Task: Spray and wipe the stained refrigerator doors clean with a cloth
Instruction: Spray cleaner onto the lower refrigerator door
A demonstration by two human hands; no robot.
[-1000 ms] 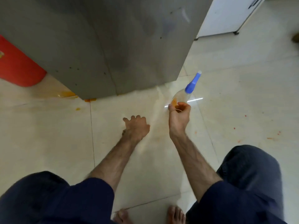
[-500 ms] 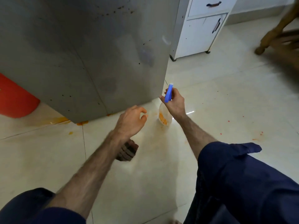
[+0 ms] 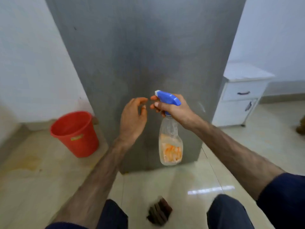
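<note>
Spray bottle raised at the refrigerator door, cloth down on the floor.

Refrigerator door (image 3: 140, 55): large, flat, grey metal, rigid, dull smears low down; should take firm wiping pressure without give. Red bucket (image 3: 75, 133) stands on the floor just left of the refrigerator; white cabinet (image 3: 239, 96) to its right. Spray bottle (image 3: 170, 139) hangs in front of the door's lower half: clear thin plastic, little liquid showing, so likely light and a bit squashy; best held at the neck under the blue trigger head. Right hand (image 3: 173, 108) has its grip closed round that neck, fingers at the trigger. Left hand (image 3: 133, 118) hovers beside the nozzle, fingers loose, holding nothing. Dark cloth (image 3: 159, 212), soft and crumpled, lies on the floor well in front of the refrigerator, between the knees; pinch anywhere.
</note>
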